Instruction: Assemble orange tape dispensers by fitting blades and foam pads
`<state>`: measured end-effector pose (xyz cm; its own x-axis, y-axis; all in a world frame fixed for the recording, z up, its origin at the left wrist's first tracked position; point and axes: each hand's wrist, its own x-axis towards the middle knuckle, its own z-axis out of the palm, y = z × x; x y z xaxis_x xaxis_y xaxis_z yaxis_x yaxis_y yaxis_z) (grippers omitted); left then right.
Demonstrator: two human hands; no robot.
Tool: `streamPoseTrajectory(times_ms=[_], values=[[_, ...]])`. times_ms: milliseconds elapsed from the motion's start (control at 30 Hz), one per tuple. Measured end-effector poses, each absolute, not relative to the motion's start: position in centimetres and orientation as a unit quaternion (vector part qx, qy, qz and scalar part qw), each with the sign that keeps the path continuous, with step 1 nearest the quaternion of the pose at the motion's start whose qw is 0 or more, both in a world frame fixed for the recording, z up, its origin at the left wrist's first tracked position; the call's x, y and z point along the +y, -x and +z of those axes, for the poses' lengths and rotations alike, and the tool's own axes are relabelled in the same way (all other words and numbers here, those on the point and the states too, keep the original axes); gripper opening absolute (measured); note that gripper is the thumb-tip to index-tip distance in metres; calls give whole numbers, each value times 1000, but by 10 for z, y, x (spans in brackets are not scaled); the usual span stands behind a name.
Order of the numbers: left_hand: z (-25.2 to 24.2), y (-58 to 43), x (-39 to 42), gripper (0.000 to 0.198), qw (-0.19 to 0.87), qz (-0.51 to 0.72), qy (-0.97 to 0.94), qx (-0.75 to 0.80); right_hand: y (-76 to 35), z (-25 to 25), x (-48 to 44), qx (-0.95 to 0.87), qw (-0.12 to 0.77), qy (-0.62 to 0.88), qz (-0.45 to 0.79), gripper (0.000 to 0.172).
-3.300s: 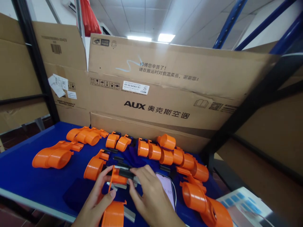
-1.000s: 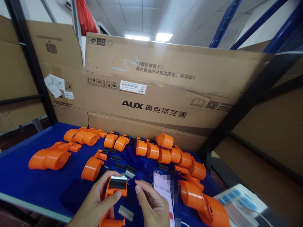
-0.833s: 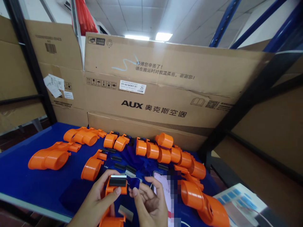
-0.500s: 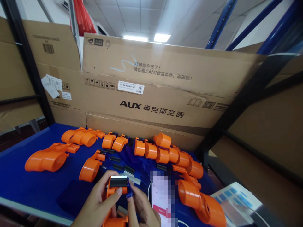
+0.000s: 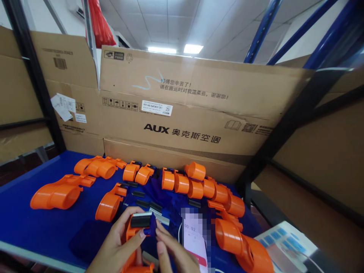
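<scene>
The orange holder (image 5: pixel 131 232) looks like thin moulded plastic, so expect it to be light, fairly stiff and a little slick under bare fingers. The black bar (image 5: pixel 141 221) across its head looks smooth; the toothed metal strip (image 5: pixel 142 214) along its upper edge is probably the one part to keep your fingertips off (it looks sharp enough to nick). The orange sides and the lower front edge are the better places to take hold. The blue piece (image 5: pixel 153 223) seems thin and light; whether it is soft or stiff, I cannot tell, and its edge is the natural place to pinch.

Your left hand (image 5: pixel 119 240) is closed on the holder, thumb across the front below the bar, fingers wrapped round the far side. The thumb tip sits right by the blue piece's lower flap. Your right hand (image 5: pixel 174 246) is nearly closed, thumb and forefinger together at the blue piece's outer edge. That piece lies between your two grips, against the right end of the holder's head, just beside the bar. The head faces you above the blue table top (image 5: pixel 54 227); whether the orange below your left hand belongs to the same holder is hidden.
</scene>
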<state>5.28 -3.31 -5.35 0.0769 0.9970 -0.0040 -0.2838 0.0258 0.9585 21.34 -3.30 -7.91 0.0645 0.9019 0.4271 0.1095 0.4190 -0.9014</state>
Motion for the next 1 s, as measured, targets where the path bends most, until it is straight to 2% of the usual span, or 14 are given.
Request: streamPoseTrajectory(times_ms=[100, 167, 267, 367, 500, 667, 733, 833, 1000], values=[[-56, -52, -34, 71, 646, 521, -423, 363, -218, -71, -26, -536, 576, 404, 468, 46], [-60, -54, -34, 85, 676, 507, -400, 354, -219, -66, -22, -538, 539, 394, 515, 53], [-67, -57, -34, 84, 702, 490, -390, 339, -220, -63, -18, -545, 485, 362, 581, 54], [-67, -60, -35, 70, 712, 481, -436, 270, -220, -63, -15, -549, 475, 333, 603, 55], [-57, -57, -37, 46, 649, 511, -483, 292, -221, -65, -14, -612, 479, 359, 517, 49], [-47, -51, -42, 41, 620, 552, -425, 361, -225, -47, -4, -716, 413, 357, 435, 40], [-50, -48, -42, 44, 634, 543, -379, 399, -228, -34, 12, -780, 341, 391, 350, 35], [-62, -44, -40, 58, 678, 508, -309, 432, -229, -23, 45, -818, 250, 492, 162, 33], [-83, -38, -36, 66, 728, 491, -278, 389, -216, -36, 85, -799, 202, 559, 85, 16]])
